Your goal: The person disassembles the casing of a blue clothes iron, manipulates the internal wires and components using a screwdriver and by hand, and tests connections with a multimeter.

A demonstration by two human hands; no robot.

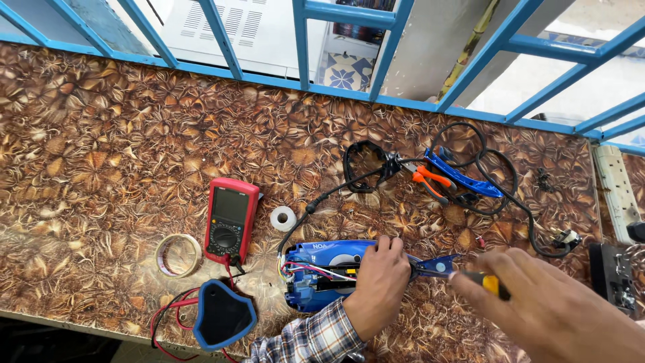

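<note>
Head view, looking down on a brown leaf-patterned worktable (101,121): I record the blue appliance housing (322,269), opened, lying near the front edge of the table with its long axis running left to right across my view. The left hand (379,286) rests on top of it, fingers curled over the right half of the body and pressing it down; this hand is in contact and clearly the nearer of the two. The right hand (551,302) comes in from the right, closed around a yellow-handled screwdriver (470,277) whose shaft points left, in line with the housing's long axis, its tip at the housing's narrow right end just beside the left fingers. I cannot tell whether the tip is seated in a screw. The housing shows an exposed cavity at its left end with red, white and other coloured wires visible, and a black power cord (316,202) leaves that end and runs up the table. A separate blue-rimmed black plate (225,314) lies just to the front left. A red multimeter (230,218) with red and black leads, a tape roll (178,255) and a small white roll (283,218) sit left of the work. Orange-handled pliers (426,176) and a blue handle piece (463,176) lie behind, well apart.
</note>
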